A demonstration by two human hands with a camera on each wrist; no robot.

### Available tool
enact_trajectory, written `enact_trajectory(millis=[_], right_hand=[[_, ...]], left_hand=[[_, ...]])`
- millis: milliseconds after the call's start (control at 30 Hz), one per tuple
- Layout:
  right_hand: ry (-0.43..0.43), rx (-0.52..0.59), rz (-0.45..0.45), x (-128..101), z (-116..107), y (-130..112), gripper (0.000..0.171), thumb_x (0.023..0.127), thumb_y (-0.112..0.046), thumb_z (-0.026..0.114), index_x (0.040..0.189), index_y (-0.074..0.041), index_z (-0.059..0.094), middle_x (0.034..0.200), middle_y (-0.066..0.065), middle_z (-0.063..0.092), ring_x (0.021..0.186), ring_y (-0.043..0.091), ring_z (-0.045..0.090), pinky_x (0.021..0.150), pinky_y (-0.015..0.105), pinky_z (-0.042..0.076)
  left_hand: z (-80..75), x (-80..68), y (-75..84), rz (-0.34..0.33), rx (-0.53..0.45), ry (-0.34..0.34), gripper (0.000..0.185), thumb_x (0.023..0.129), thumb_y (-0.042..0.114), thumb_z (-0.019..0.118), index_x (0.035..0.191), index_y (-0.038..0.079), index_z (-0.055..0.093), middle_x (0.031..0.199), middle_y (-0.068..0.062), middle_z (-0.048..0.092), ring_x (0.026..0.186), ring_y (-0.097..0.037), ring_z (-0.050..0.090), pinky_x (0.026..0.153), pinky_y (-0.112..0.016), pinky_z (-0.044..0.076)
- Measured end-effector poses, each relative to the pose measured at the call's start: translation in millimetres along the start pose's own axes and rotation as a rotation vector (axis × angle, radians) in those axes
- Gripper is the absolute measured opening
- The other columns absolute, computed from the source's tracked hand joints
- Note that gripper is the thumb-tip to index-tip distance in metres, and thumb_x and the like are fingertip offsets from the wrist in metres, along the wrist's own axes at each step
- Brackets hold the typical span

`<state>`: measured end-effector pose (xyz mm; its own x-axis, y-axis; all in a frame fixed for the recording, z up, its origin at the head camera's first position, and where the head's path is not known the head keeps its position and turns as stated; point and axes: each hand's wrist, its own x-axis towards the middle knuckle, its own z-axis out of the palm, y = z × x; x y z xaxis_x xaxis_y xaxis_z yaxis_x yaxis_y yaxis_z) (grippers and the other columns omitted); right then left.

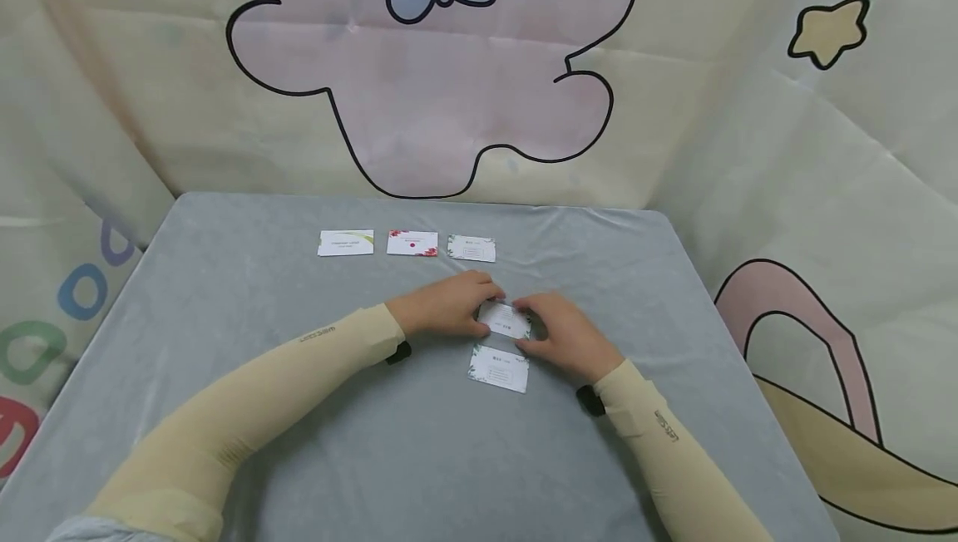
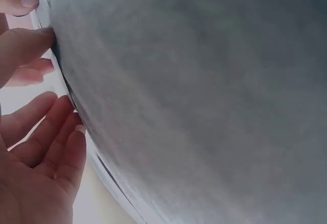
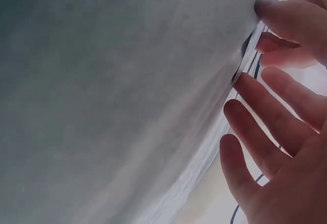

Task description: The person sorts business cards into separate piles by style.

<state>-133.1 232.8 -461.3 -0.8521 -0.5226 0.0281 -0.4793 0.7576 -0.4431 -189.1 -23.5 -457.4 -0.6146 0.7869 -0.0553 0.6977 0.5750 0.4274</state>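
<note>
A white business card (image 1: 506, 320) with leafy corner prints lies between both hands on the grey tablecloth. From its left side my left hand (image 1: 452, 305) pinches it, thumb at the near edge and fingers at the far edge. My right hand (image 1: 565, 334) grips its right end the same way. Just nearer to me is another white card (image 1: 499, 368) with green leaf corners. Both wrist views show the left hand (image 2: 41, 157) and right hand (image 3: 281, 127) with their other fingers loosely spread by the cloth; the card's face is hidden there.
Across the far part of the table (image 1: 359, 459) runs a row: a card with a green swoosh (image 1: 346, 243), one with red flowers (image 1: 412, 243) and a leafy card (image 1: 471, 248). Printed fabric walls (image 1: 449, 110) stand behind and beside the table.
</note>
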Motion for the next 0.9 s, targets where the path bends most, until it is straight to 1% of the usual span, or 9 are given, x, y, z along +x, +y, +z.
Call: enact_trajectory(millis=[167, 233, 367, 433, 533, 633, 700, 800, 900], right_hand=[[-0.013, 0.005, 0.018, 9.4, -0.3, -2.7, 0.060, 0.088, -0.024, 0.090, 0.140, -0.004, 0.067, 0.136, 0.009, 0.072, 0.130, 0.031, 0.064, 0.114, 0.052, 0.050], [-0.016, 0.000, 0.020, 14.5, 0.0, -3.0, 0.061, 0.088, -0.025, 0.090, 0.141, -0.005, 0.067, 0.136, 0.009, 0.072, 0.131, 0.031, 0.064, 0.115, 0.052, 0.050], [-0.007, -0.024, 0.007, 26.3, 1.0, -2.5, 0.061, 0.089, -0.026, 0.089, 0.142, -0.006, 0.067, 0.136, 0.008, 0.072, 0.131, 0.030, 0.064, 0.114, 0.050, 0.050], [-0.007, -0.033, 0.004, 34.6, 0.2, -2.7, 0.060, 0.090, -0.025, 0.087, 0.143, -0.007, 0.066, 0.136, 0.008, 0.072, 0.131, 0.029, 0.063, 0.113, 0.050, 0.050], [-0.010, -0.051, 0.007, 55.1, -3.6, -2.8, 0.060, 0.092, -0.026, 0.086, 0.144, -0.007, 0.064, 0.137, 0.010, 0.070, 0.132, 0.030, 0.063, 0.113, 0.050, 0.051], [-0.013, -0.061, 0.019, 83.2, -8.2, -2.2, 0.059, 0.093, -0.024, 0.084, 0.145, -0.005, 0.063, 0.141, 0.014, 0.068, 0.136, 0.034, 0.060, 0.116, 0.052, 0.048], [-0.010, -0.057, 0.030, 101.9, -11.1, -0.7, 0.058, 0.094, -0.021, 0.083, 0.145, -0.004, 0.063, 0.143, 0.015, 0.067, 0.140, 0.035, 0.058, 0.120, 0.052, 0.045], [-0.018, -0.037, 0.042, 125.8, -13.9, 2.5, 0.056, 0.094, -0.016, 0.082, 0.145, -0.003, 0.063, 0.145, 0.015, 0.067, 0.142, 0.036, 0.058, 0.123, 0.051, 0.043], [-0.031, -0.003, 0.076, 142.3, -15.6, 5.2, 0.055, 0.094, -0.014, 0.082, 0.145, -0.003, 0.063, 0.147, 0.014, 0.066, 0.143, 0.034, 0.058, 0.123, 0.050, 0.043]], left_hand=[[-0.8, -0.5, -5.5, 0.014, -0.026, 0.006, 0.056, 0.094, 0.028, 0.082, 0.143, 0.006, 0.066, 0.125, -0.006, 0.064, 0.109, -0.018, 0.057, 0.098, -0.034, 0.051], [-1.4, -1.7, -7.9, -0.002, -0.026, 0.012, 0.057, 0.094, 0.030, 0.082, 0.144, 0.007, 0.066, 0.125, -0.005, 0.064, 0.108, -0.016, 0.056, 0.096, -0.033, 0.050], [-3.1, -4.2, -14.1, -0.032, -0.005, 0.034, 0.058, 0.096, 0.031, 0.081, 0.146, 0.009, 0.065, 0.129, -0.002, 0.064, 0.109, -0.015, 0.056, 0.096, -0.031, 0.051], [-8.1, -5.0, -17.4, -0.051, 0.001, 0.038, 0.059, 0.096, 0.031, 0.080, 0.148, 0.008, 0.064, 0.133, -0.004, 0.064, 0.112, -0.016, 0.057, 0.099, -0.033, 0.052], [-22.0, -2.1, -27.7, -0.075, 0.034, 0.044, 0.060, 0.096, 0.030, 0.080, 0.148, 0.007, 0.063, 0.135, -0.007, 0.064, 0.116, -0.020, 0.059, 0.103, -0.037, 0.053], [-38.4, 4.4, -44.4, -0.112, 0.049, 0.066, 0.060, 0.094, 0.029, 0.081, 0.147, 0.007, 0.064, 0.132, -0.008, 0.065, 0.112, -0.021, 0.061, 0.103, -0.040, 0.053], [-46.3, 9.9, -56.6, -0.146, 0.037, 0.087, 0.059, 0.094, 0.028, 0.082, 0.146, 0.008, 0.065, 0.131, -0.007, 0.066, 0.109, -0.021, 0.061, 0.102, -0.040, 0.053], [-53.2, 16.7, -71.6, -0.200, 0.002, 0.093, 0.060, 0.094, 0.025, 0.083, 0.148, 0.007, 0.064, 0.133, -0.007, 0.065, 0.109, -0.021, 0.061, 0.104, -0.039, 0.052], [-56.7, 22.0, -81.9, -0.243, -0.011, 0.083, 0.061, 0.096, 0.025, 0.082, 0.150, 0.008, 0.062, 0.138, -0.008, 0.064, 0.117, -0.022, 0.061, 0.110, -0.040, 0.051]])
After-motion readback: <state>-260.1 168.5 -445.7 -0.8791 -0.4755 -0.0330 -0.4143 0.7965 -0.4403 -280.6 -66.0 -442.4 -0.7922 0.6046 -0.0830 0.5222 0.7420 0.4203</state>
